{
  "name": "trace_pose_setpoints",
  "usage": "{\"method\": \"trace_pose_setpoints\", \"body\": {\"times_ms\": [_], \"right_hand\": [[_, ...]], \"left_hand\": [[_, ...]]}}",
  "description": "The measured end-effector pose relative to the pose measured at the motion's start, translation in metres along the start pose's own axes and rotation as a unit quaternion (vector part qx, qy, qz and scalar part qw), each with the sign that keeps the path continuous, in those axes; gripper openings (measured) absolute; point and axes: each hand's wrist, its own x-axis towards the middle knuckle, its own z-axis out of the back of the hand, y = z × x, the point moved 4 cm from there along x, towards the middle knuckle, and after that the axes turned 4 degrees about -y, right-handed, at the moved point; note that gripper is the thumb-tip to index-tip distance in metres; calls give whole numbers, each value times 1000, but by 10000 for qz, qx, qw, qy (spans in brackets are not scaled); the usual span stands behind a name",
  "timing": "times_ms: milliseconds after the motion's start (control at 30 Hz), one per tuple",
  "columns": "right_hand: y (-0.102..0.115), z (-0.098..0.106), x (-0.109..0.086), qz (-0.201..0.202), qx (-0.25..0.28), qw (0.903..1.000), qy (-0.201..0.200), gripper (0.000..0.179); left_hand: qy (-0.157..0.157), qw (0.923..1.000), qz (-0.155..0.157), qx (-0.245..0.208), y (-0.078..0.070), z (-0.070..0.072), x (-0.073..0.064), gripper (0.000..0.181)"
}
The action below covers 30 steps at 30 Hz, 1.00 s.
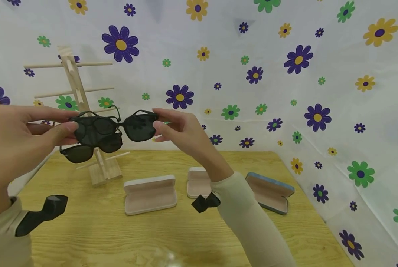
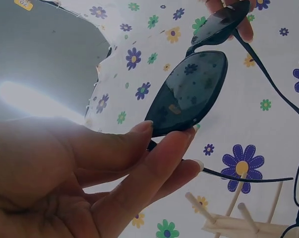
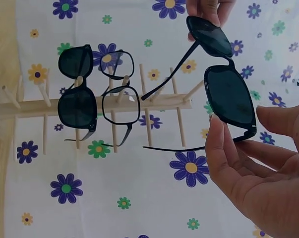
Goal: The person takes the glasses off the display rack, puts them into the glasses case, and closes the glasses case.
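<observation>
A pair of black sunglasses [image 1: 140, 128] is held up in the air by both hands, lenses facing me and temples unfolded away from me. My left hand [image 1: 25, 137] pinches the left end of the frame between thumb and fingers. At the opposite end, my right hand [image 1: 189, 135] pinches near the hinge. Behind them stands a wooden display rack [image 1: 73, 74] with several pegs. Another pair of dark sunglasses [image 3: 77, 106] hangs on it, beside thin-framed clear glasses [image 3: 121, 105]. In the head view the held pair partly covers both.
On the wooden table [image 1: 145, 237] lie three open glasses cases: a white case [image 1: 151, 196], a second white case [image 1: 196, 185] partly behind the right wrist, and a blue case [image 1: 269, 191] at the right. A flowered cloth [image 1: 225, 81] hangs behind and along the right side.
</observation>
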Motion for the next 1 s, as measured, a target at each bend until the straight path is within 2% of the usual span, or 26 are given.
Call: {"method": "trace_pose_setpoints", "body": {"times_ms": [100,233,433,633,767,1000], "right_hand": [[-2,4,-7,32,-287,9995,-145,46],[-7,11,-17,40,-602,9977,-301,46],[-17,21,-35,31,-795,9956,-485,47],[-31,31,-54,-65,-926,9928,-763,45],[-44,37,-68,-299,-917,9919,-832,44],[-68,45,-83,-652,-1010,9893,-825,47]], "left_hand": [[262,9996,49,22,-5,-7,-3,37],[599,9976,28,-343,-10,-19,-7,36],[790,9936,-212,-779,-17,-42,-14,33],[880,9864,-318,-1349,-19,-74,-23,35],[1045,9828,-216,-1505,-18,-97,-29,33],[1533,9666,5,-2056,-17,-134,-38,34]]}}
